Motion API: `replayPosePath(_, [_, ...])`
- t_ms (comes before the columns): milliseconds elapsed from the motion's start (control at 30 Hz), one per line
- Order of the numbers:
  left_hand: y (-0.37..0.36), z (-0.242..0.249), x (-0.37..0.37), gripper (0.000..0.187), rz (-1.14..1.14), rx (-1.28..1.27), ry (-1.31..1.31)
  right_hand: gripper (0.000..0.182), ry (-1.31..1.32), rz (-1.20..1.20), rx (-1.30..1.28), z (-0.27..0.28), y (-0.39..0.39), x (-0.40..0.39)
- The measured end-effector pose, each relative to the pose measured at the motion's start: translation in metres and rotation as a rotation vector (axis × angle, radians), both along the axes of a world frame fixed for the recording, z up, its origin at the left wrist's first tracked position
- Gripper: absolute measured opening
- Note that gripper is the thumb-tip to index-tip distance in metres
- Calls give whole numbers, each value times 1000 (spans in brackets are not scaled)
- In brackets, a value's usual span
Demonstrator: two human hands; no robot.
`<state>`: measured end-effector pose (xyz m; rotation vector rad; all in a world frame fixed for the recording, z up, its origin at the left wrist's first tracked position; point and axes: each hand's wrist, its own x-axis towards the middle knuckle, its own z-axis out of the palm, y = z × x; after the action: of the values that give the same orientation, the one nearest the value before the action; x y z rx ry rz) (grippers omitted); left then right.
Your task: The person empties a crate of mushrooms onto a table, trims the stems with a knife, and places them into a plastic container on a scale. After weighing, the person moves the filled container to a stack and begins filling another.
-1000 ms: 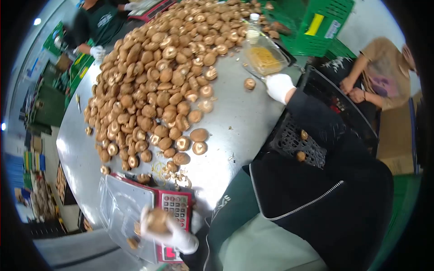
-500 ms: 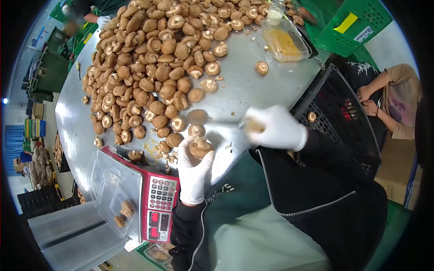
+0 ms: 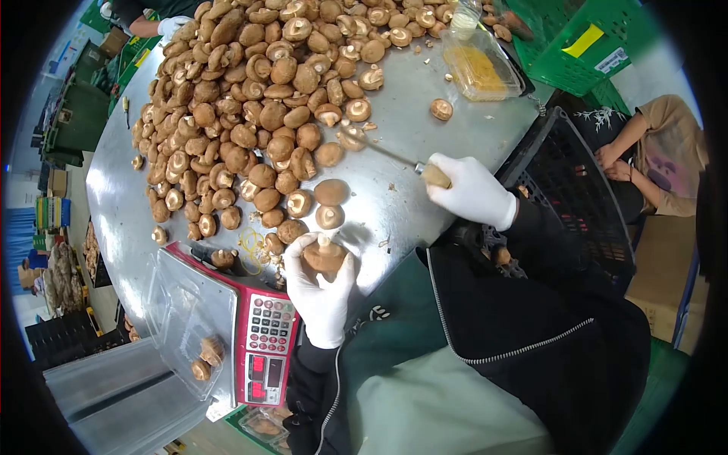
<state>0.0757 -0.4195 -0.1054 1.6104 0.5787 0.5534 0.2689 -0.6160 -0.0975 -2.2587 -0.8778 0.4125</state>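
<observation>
My left hand, in a white glove, grips a brown mushroom between thumb and fingers, its pale stem pointing up. In my gloved right hand is the wooden handle of a knife; its thin blade points left towards the large mushroom pile. Two loose mushrooms, one cap up and one beside it, lie just beyond my left hand. Stem bits and a yellow rubber band lie left of that hand.
A red scale holds an open clear container with mushrooms. A clear box of yellow bits is at the back right, near green crates. A black crate stands at right, beside a seated person. Another person's gloved hand is upper left.
My right hand has moved right and slightly up, and the knife blade now shows clearly. The mushroom in my left hand has turned so its stem points up.
</observation>
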Motion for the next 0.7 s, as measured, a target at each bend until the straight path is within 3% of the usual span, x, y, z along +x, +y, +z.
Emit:
replayPosePath(67, [4, -11, 2, 49, -29, 133, 47, 22, 55, 88, 111, 21, 10, -20])
replayPosePath(200, [-4, -7, 6, 46, -31, 567, 233, 22, 104, 282, 250, 13, 32, -60])
replayPosePath(400, [-2, 2, 7, 41, 13, 787, 66, 23, 135, 256, 202, 6, 37, -71])
replayPosePath(500, [-4, 13, 9, 40, 137, 861, -92, 20, -25, 71, 135, -19, 26, -47])
replayPosePath(600, [-2, 3, 8, 44, 127, 654, -99, 22, -3, -90, 17, -20, 19, -12])
replayPosePath(700, [-2, -6, 6, 47, 49, 147, -42, 25, -27, -153, -87, -24, 15, 10])
